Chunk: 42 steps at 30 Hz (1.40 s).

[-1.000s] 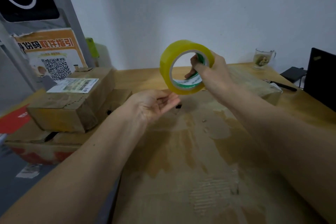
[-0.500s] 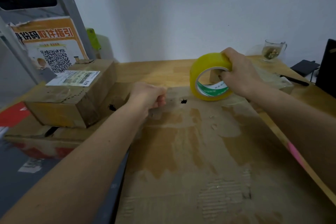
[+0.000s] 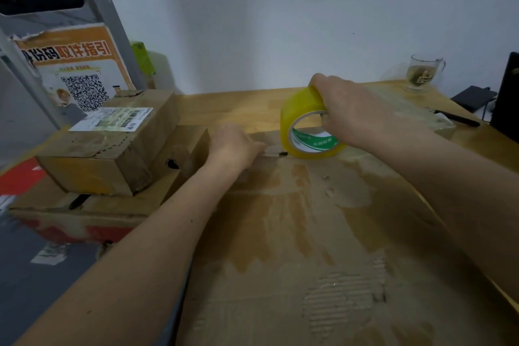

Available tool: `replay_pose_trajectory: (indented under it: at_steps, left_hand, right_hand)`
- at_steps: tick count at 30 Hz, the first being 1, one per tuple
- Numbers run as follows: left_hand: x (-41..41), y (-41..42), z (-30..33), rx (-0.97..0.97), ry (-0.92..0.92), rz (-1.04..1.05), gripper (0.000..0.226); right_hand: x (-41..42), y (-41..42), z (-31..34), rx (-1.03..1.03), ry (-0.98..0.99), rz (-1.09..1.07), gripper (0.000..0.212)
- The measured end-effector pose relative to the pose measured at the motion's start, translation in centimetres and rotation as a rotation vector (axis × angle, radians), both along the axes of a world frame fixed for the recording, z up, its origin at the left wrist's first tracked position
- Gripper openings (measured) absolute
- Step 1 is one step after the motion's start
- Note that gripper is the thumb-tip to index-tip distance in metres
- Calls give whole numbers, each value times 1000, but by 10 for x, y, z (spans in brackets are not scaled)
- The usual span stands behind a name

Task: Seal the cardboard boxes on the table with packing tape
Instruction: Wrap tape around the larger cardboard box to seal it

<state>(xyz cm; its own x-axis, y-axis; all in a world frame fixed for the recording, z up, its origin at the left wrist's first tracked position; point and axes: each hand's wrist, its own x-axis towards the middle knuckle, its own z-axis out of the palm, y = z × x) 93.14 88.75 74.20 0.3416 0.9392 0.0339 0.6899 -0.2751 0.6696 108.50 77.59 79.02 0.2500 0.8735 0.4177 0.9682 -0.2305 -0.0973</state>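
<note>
1. While the right hand gripped the tape roll, the roll stood on the big box.
2. Curled left hand fingers pinned the tape end just beside it.
3. Next, the roll probably needed pulling away.

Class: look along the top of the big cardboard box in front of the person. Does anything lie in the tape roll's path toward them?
Nothing visible does. The tape roll, in the right hand, stands at the far edge of the big box; the top nearer the person is bare cardboard.
</note>
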Motion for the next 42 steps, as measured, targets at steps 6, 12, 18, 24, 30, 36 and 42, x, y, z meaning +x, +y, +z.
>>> replay_pose_trajectory:
  at_steps: [6, 12, 18, 24, 30, 36, 42]
  left_hand:
    - [3, -6, -8, 202, 92, -31, 25]
    - [5, -11, -16, 370, 297, -44, 24]
    - [-20, -1, -14, 343, 440, 67, 26]
    - [-25, -25, -10, 483, 182, -182, 36]
    - [-15, -42, -23, 145, 653, -505, 103]
    - [-2, -52, -18, 115, 743, -405, 116]
    - [-1, -57, -22, 150, 554, -615, 100]
  right_hand:
    - [-6, -1, 0, 16, -89, 7, 34]
    - [-5, 1, -3, 15, -114, 10, 33]
    - [-2, -1, -5, 30, -92, -3, 31]
    - [-4, -3, -5, 55, -84, -2, 33]
    - [-7, -6, -9, 42, -88, -4, 33]
    - [-4, -8, -8, 39, -67, -23, 34]
    - [-5, -4, -10, 51, -91, -8, 36]
